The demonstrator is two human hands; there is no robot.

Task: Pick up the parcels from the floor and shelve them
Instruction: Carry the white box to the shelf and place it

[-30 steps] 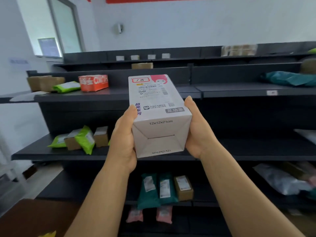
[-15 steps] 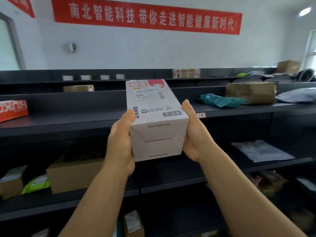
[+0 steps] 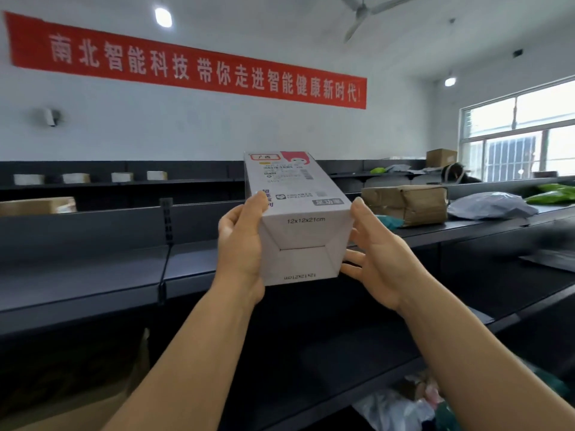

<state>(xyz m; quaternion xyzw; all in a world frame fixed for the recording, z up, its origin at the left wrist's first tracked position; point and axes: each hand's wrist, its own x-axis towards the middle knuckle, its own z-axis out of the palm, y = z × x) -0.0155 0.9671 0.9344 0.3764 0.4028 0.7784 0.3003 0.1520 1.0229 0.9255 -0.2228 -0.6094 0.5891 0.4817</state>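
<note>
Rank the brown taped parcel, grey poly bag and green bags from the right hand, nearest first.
1. Brown taped parcel, on the shelf just beyond the right hand.
2. Grey poly bag, right of the parcel.
3. Green bags, farthest right, past the grey bag.

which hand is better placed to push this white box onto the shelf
Left, probably: the left hand grips the white box, while the right hand only touches it with spread fingers.

A parcel storeroom: long dark metal shelves (image 3: 81, 275) run in rows, bearing a taped brown parcel (image 3: 410, 204) and a grey mailing bag (image 3: 493, 206) (a red banner (image 3: 186, 67) spans the wall).
</note>
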